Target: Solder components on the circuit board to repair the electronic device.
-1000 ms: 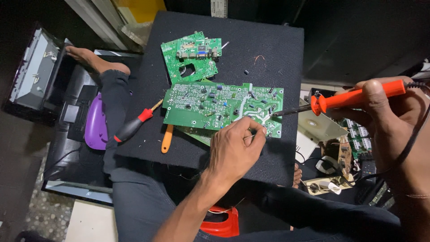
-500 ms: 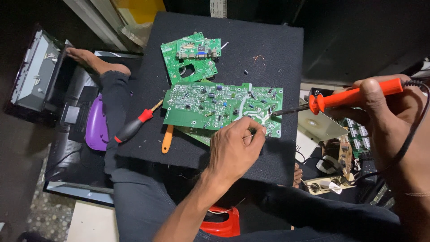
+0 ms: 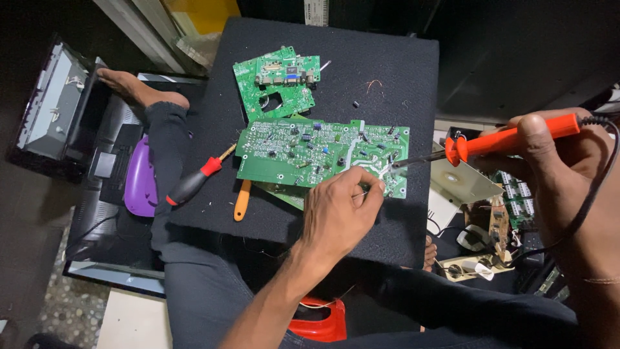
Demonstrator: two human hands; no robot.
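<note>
Orange soldering iron (image 3: 510, 137) | lies near-horizontal | tip left, at circuit board (image 3: 323, 154)

- Two green circuit boards lie in full sight on the dark pad: a large circuit board (image 3: 320, 150) and a smaller circuit board (image 3: 278, 84) above it.
- One orange soldering iron (image 3: 510, 139).
- One red-and-black screwdriver (image 3: 194, 183).
- One orange-handled tool (image 3: 241, 200), partly under the large board.
- One purple object (image 3: 139, 184).
- One red object (image 3: 320, 323) at the bottom.
- Two hands: left hand (image 3: 339, 213), right hand (image 3: 562, 168).
</note>
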